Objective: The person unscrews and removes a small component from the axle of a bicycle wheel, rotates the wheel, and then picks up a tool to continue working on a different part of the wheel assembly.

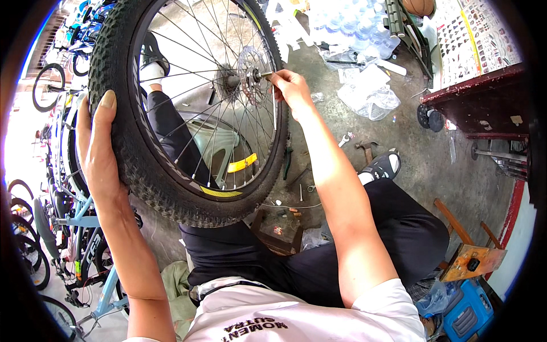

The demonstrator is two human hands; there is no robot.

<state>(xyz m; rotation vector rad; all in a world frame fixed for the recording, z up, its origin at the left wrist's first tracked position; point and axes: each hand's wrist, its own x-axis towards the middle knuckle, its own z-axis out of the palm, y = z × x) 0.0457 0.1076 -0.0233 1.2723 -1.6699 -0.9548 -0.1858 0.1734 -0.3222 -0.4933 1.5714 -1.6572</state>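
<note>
A bicycle wheel with a knobby black tyre point(148, 171), thin spokes and a brake disc point(250, 68) at the hub stands upright over my lap. My left hand point(99, 148) grips the tyre on its left side, thumb on the tread. My right hand point(292, 88) pinches the end of the axle point(265, 74) that sticks out of the hub. A yellow reflector point(242, 164) sits between the spokes. I sit with dark trousers point(319, 262) on.
Several bicycles point(62, 216) stand along the left. A wrench point(345, 139), a hammer point(364, 149) and small parts lie on the concrete floor ahead. Plastic bags point(370, 94) are farther back, a dark wooden counter point(484, 102) at right, a wooden stool point(470, 256) beside me.
</note>
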